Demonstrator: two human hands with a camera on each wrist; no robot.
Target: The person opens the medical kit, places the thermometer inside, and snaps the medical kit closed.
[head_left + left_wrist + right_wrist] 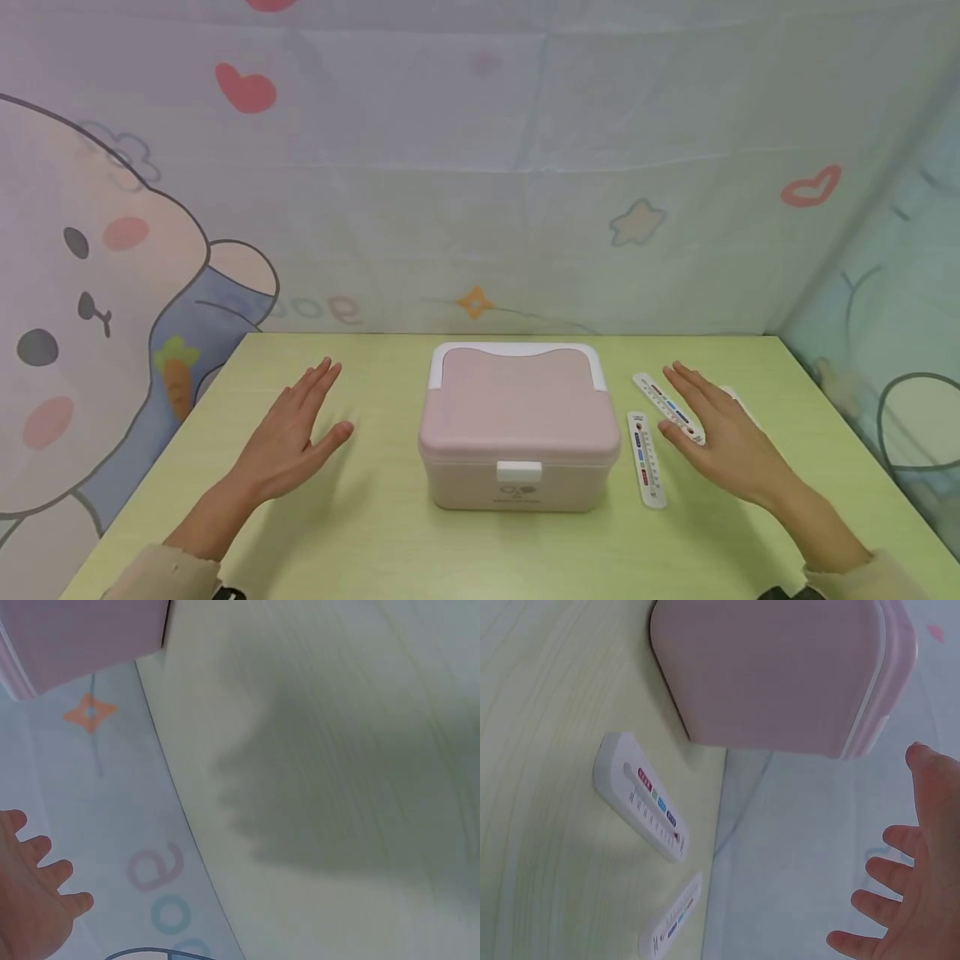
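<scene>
A pink storage box (521, 408) with a white handle frame and a white front latch (519, 472) stands on the table, its lid down. To its left, my left hand (288, 442) hovers over the tabletop, fingers straight and thumb apart, holding nothing. My right hand (723, 437) is held the same way on the box's other side, above the thermometers. One white strip thermometer (647, 460) lies beside the box. A second thermometer (660, 400) lies slanted behind it, partly covered by my right fingers. Behind that hand shows the end of another white strip (738, 404).
The pale yellow-green table (390, 542) ends at a printed cloth backdrop (480, 167) with hearts, a star and a cartoon animal (97, 275). More cloth (900, 292) hangs along the right side. In the left wrist view, the hand's shadow falls on the tabletop.
</scene>
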